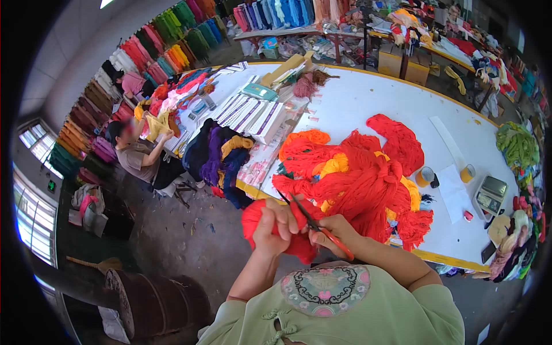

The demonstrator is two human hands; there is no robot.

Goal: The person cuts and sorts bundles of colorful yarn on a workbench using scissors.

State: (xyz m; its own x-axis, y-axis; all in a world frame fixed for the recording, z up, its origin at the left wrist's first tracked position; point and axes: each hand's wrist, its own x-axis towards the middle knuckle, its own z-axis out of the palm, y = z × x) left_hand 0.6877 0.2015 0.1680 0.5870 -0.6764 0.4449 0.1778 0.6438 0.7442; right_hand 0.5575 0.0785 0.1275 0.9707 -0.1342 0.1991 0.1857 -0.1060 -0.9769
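My left hand (275, 227) is closed around a bundle of red yarn (253, 221) in front of my chest. Close beside it, my right hand (333, 230) grips a pair of scissors (328, 233) with red handles and dark blades. The blades point up and to the left, parted at their tips, right by the yarn. Part of the bundle hangs below my hands. Just beyond, on the white table (356, 86), lies a large heap of red yarn skeins (368, 184) mixed with yellow-orange skeins (334, 165).
A digital scale (491, 192), a paper sheet (451, 190) and two tape rolls (425, 176) lie on the right. Dark and purple skeins (213, 152) and white boxes (267, 122) are at left. A seated person (138, 158) handles yellow yarn. A rusty barrel (152, 302) stands lower left.
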